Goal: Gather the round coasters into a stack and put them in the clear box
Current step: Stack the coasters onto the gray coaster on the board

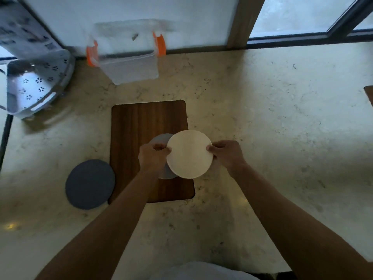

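A cream round coaster is held between both hands over the wooden board. My left hand pinches its left edge and my right hand pinches its right edge. Under it a light grey coaster lies on the board, mostly covered by the cream one and my left hand. A dark grey coaster rests on the counter, touching the board's left edge. The clear box with orange latches stands open at the back by the wall.
A white perforated rack stands at the back left. The marble counter stretches to the right, where a brown corner of something shows at the frame edge. A window sill runs along the back right.
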`<state>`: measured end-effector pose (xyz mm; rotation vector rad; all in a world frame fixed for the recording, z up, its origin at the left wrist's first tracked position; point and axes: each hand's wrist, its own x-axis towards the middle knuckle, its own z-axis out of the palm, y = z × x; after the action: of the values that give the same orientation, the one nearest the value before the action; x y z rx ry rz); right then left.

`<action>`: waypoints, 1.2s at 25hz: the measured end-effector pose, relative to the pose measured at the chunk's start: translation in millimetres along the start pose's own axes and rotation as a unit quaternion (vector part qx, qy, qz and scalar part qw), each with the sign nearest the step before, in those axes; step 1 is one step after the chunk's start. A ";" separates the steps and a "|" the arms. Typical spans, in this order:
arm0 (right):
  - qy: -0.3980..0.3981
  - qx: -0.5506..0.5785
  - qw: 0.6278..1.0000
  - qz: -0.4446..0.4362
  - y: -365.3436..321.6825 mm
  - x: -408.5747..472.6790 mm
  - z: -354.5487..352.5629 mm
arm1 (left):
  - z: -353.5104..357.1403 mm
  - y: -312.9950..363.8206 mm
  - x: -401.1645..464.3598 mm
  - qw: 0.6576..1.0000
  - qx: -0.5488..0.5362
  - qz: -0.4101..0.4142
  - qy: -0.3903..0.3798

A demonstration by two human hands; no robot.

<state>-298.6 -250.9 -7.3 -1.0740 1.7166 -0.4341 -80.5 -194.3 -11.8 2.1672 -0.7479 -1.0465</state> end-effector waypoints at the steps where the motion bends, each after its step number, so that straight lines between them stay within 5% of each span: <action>1: -0.008 -0.009 1.000 -0.005 -6.6 -1.4 13.1 | -13.8 -4.4 3.0 1.000 0.002 -0.005 0.014; 13: 0.058 -0.252 0.962 -0.082 -36.0 -3.6 100.8 | -63.2 -49.2 37.8 0.998 -0.033 -0.058 0.023; 30: 0.078 -0.255 0.961 -0.072 -26.2 -12.6 100.6 | -36.9 -40.2 28.3 0.985 0.159 0.022 0.063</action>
<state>-196.4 -234.7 -23.2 -1.5755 1.9536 -0.1659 -26.4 -177.8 -35.9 2.4445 -0.9518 -0.8020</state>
